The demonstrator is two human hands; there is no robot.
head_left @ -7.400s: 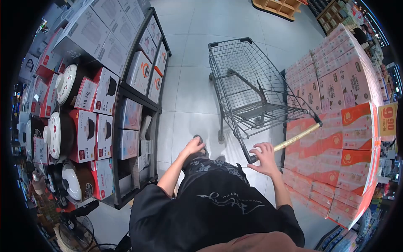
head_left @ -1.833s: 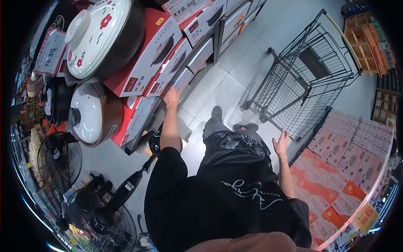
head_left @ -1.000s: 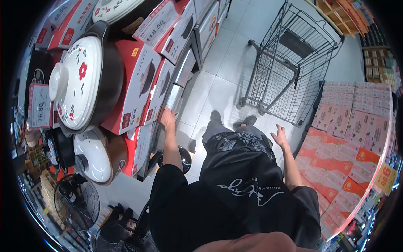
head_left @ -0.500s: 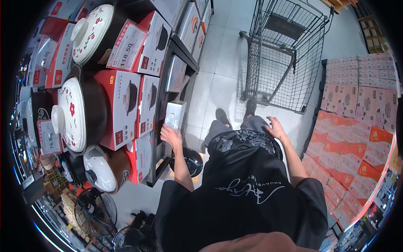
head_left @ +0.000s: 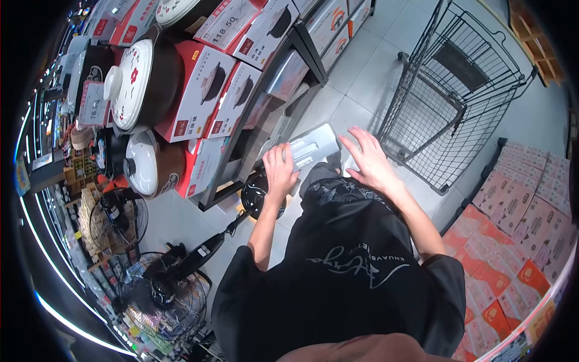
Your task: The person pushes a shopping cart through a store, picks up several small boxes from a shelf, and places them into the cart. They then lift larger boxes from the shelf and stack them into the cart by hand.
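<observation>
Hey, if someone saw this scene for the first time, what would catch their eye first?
Probably the pale box near the centre, held in the left hand, with the right hand open near its end. Next, the red-flowered white pot lid at the picture's left and the dark wire shopping cart at upper right.

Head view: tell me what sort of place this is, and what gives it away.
Most likely a supermarket or household-goods store: there is a wire shopping cart, a price sign reading 118.50 beside boxed cookware, and a big stack of pink packages.
</observation>
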